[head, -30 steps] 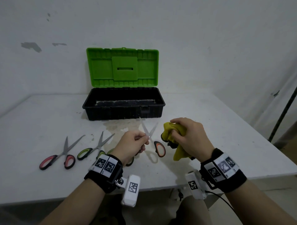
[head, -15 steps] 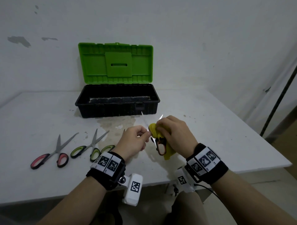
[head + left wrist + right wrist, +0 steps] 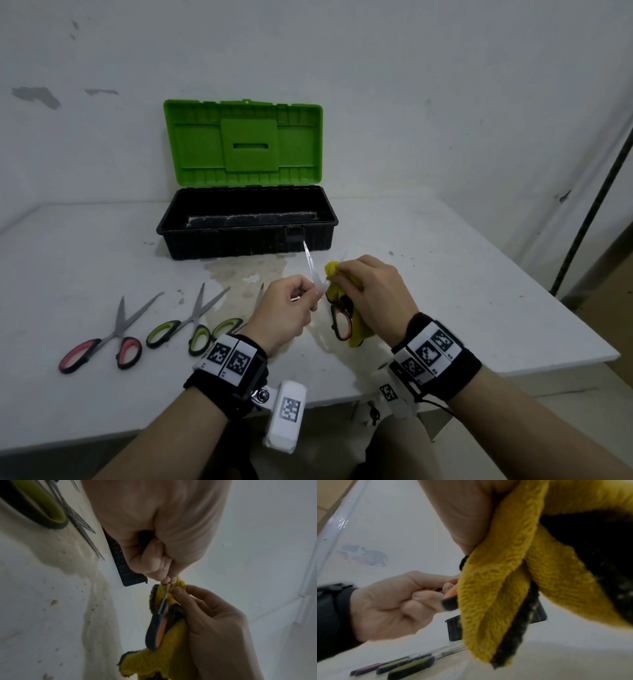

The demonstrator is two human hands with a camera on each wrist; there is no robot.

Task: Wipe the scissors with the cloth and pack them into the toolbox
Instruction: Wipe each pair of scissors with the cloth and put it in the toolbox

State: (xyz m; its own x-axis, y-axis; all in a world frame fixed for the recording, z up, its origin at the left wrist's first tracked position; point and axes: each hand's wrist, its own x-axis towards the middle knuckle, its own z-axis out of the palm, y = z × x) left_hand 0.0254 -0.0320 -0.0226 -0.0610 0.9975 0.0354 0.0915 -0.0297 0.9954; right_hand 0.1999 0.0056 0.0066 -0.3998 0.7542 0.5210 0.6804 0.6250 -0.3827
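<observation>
Cloth [image 3: 337, 284] moved up blade since earlier; no readable writing.

Four pairs of scissors in all: one red-handled [image 3: 102, 337] and two green-handled [image 3: 186, 323] [image 3: 236, 320] lying on the counter [image 3: 479, 308], one orange-handled [image 3: 337, 317] held up. One yellow cloth [image 3: 342, 287]. One open toolbox [image 3: 246, 222]. Two hands [image 3: 284, 313] [image 3: 375, 293].
</observation>
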